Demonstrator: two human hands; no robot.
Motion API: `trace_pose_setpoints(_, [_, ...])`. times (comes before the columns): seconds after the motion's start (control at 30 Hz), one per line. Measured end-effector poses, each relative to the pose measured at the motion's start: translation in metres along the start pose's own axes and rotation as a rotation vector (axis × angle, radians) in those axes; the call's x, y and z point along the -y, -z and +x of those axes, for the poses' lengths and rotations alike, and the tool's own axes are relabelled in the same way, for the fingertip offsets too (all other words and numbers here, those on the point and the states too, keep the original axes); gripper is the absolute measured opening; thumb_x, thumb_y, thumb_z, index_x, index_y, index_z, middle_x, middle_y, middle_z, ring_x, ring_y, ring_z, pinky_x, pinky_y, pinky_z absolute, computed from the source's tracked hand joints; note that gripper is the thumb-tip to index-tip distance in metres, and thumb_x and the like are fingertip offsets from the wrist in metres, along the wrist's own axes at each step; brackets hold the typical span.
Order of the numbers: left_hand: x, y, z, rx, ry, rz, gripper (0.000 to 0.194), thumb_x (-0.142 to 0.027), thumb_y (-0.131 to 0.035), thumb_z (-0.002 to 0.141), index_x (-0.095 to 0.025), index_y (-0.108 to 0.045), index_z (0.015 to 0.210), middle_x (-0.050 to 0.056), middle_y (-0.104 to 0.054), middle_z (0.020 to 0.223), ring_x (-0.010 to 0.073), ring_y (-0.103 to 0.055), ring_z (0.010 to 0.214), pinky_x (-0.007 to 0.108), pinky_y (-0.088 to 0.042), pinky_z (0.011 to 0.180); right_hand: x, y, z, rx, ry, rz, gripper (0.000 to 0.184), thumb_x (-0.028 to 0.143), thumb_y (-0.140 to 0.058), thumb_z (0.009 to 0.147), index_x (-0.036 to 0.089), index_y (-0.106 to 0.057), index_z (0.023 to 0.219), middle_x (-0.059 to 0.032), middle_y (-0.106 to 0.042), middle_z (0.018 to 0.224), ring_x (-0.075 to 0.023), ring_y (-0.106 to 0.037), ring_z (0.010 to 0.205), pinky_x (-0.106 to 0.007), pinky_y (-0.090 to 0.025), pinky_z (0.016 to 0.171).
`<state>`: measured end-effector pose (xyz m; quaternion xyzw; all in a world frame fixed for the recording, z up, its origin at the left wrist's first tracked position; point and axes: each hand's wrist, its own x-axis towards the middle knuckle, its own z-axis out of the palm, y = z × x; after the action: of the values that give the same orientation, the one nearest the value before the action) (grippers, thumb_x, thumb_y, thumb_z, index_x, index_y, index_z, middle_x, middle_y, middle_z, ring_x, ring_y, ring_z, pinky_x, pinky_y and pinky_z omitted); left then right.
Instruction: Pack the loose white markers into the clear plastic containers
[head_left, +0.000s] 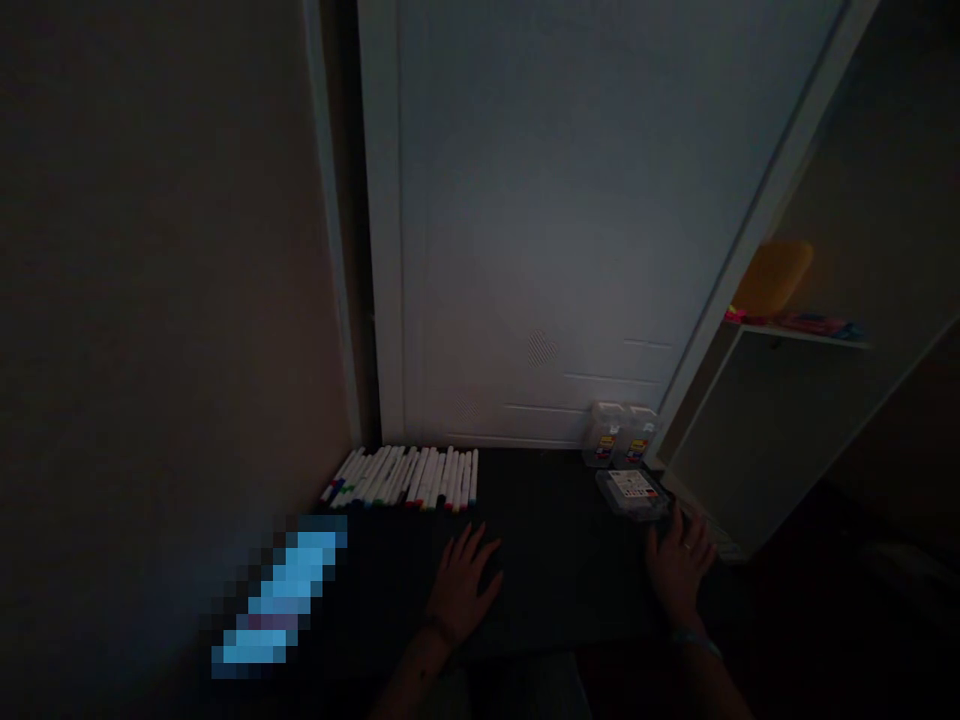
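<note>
My left hand (466,580) lies on the dark tabletop (555,560) with its fingers spread and nothing in it. Just beyond it is a row of white markers (405,477) with coloured ends, laid side by side. My right hand (681,562) rests at the table's right side, fingers apart, its fingertips close to a flat clear plastic case (631,494) with a white label. Whether those fingertips touch the case I cannot tell in the dim light. Behind the case stand two upright clear plastic containers (621,436) with yellow and dark labels.
A white panelled door (540,220) rises behind the table, and a wall (165,260) closes off the left. A blurred, lit blue shape (281,595) lies at the front left. On the right, a low cabinet (780,430) bears a yellow object (772,277).
</note>
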<state>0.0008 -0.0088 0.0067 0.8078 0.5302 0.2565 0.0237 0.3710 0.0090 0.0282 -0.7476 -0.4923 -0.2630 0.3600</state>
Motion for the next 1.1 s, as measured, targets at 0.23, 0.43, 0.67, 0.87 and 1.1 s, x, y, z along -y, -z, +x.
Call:
trace_pose_setpoints(0.23, [0.000,-0.001,0.001,0.005,-0.011,0.011,0.044,-0.043,-0.045,0.091,-0.034,-0.046,0.135,0.003,-0.038,0.149,0.0286,-0.029,0.139,0.055,-0.026,0.110,-0.018,-0.016,-0.003,0.150,0.151,0.032,0.059,0.034,-0.038,0.087,0.010,-0.038,0.140,-0.0178,-0.028,0.150,-0.0361,-0.024,0.136,-0.052,-0.020,0.108])
trace_pose_setpoints(0.43, [0.002,-0.002,0.002,0.006,-0.004,-0.003,0.044,-0.043,-0.045,0.091,-0.035,-0.046,0.134,0.002,-0.038,0.149,0.0286,-0.029,0.139,0.055,-0.026,0.110,-0.024,-0.025,-0.001,0.210,0.229,-0.065,0.046,0.031,-0.037,0.088,0.010,-0.054,0.125,-0.0182,-0.046,0.136,-0.0324,-0.036,0.129,-0.046,-0.028,0.105])
trace_pose_setpoints(0.67, [-0.004,0.003,0.000,0.001,-0.002,-0.038,0.043,-0.041,-0.048,0.091,-0.033,-0.048,0.133,0.003,-0.038,0.148,0.0296,-0.028,0.139,0.056,-0.024,0.110,-0.027,-0.025,0.001,0.244,0.341,-0.089,0.037,0.026,-0.041,0.087,0.012,-0.057,0.118,-0.0153,-0.060,0.117,-0.0299,-0.048,0.113,-0.042,-0.036,0.096])
trace_pose_setpoints(0.87, [-0.007,0.006,-0.002,-0.011,0.008,-0.069,0.044,-0.040,-0.051,0.089,-0.031,-0.049,0.132,0.005,-0.039,0.148,0.0306,-0.028,0.139,0.058,-0.025,0.110,-0.023,-0.017,-0.006,0.293,0.308,-0.164,0.034,0.032,-0.044,0.086,0.014,-0.061,0.109,-0.0166,-0.061,0.112,-0.0336,-0.051,0.102,-0.048,-0.033,0.091])
trace_pose_setpoints(1.1, [-0.010,0.010,-0.002,-0.011,0.023,-0.097,0.044,-0.040,-0.054,0.087,-0.029,-0.050,0.130,0.006,-0.042,0.145,0.0314,-0.032,0.136,0.058,-0.026,0.109,0.015,0.015,-0.022,0.362,0.338,-0.036,0.040,0.041,-0.033,0.091,0.021,-0.064,0.108,-0.0125,-0.065,0.108,-0.0324,-0.052,0.105,-0.049,-0.030,0.092])
